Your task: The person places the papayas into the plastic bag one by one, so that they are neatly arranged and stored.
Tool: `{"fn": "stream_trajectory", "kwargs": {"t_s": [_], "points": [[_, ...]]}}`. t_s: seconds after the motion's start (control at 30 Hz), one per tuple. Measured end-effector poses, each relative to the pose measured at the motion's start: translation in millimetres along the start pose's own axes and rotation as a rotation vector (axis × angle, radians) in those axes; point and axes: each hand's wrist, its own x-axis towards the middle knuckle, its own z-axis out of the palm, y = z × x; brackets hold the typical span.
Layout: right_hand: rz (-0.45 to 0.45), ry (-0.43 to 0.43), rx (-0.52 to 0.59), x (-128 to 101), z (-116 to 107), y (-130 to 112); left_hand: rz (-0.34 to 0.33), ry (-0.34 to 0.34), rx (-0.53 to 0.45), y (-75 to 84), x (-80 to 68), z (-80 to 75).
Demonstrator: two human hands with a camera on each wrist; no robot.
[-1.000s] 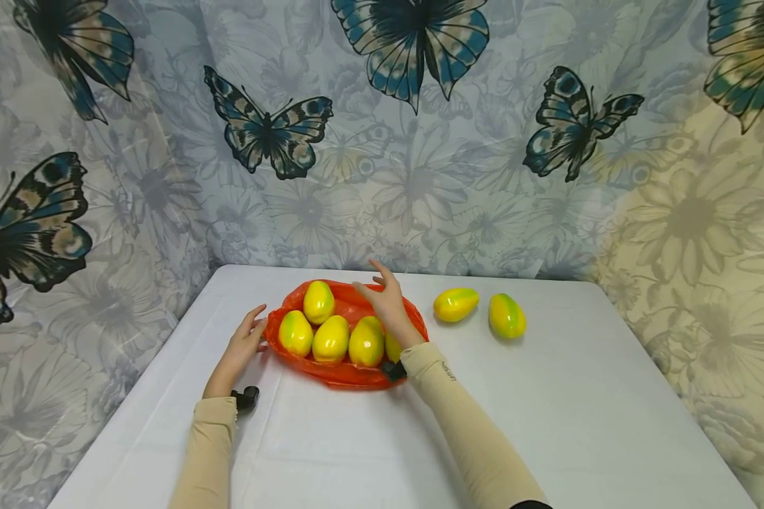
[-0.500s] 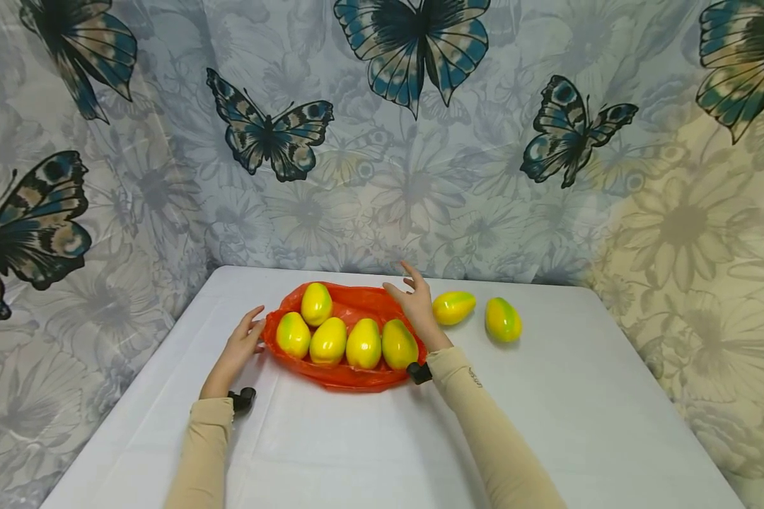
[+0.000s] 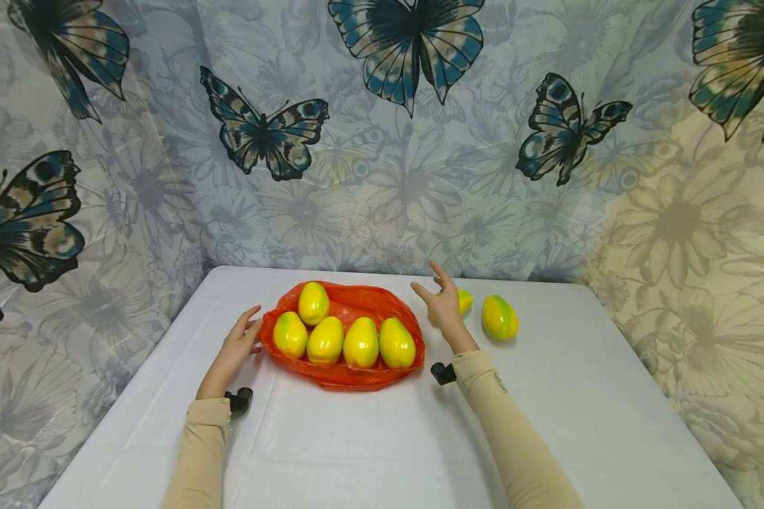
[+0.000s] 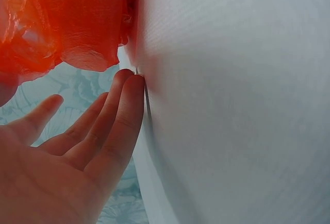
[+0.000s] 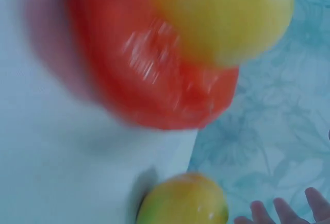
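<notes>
While the left hand [image 3: 234, 348] rests flat on the desk [image 3: 382, 438], fingers straight, tips at the left rim of the red bag [image 3: 350, 378], the right hand [image 3: 444, 305] hangs spread with nothing in it, just over the near loose mango [image 3: 464, 300]. That mango sits on the desk just right of the bag, mostly hidden behind the hand; a second loose mango [image 3: 499, 317] lies just beside it, further right. Five mangoes [image 3: 344, 332] are already in the bag.

Handling, my read: fruit looks smooth, glossy, rigid, probably light. Could slip or roll, so wrap fingers round the fat middle, not the tapered end. Bag is thin, soft film; the rim will sag if nothing props it.

Room: back edge of the desk and the butterfly curtain [image 3: 382, 141] are near behind the fruit. Plenty of bare desk in front and to the right.
</notes>
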Motion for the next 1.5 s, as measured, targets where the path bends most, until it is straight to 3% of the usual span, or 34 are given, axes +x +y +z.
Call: {"fn": "stream_trajectory", "kwargs": {"t_s": [0.23, 1.03, 1.27, 1.5], "points": [[0.002, 0.042, -0.108, 0, -23, 7, 0.001, 0.005, -0.002, -1.5, 1.8, 0.0], [-0.014, 0.198, -0.173, -5, -98, 35, 0.000, -0.006, 0.007, -0.2, 0.1, -2.6], [0.059, 0.238, -0.157, -13, -111, 45, 0.012, -0.006, -0.011, 1.6, -1.4, -1.8], [0.139, 0.220, -0.186, -19, -119, 55, 0.033, 0.001, -0.011, 0.7, -0.6, -1.1]]}}
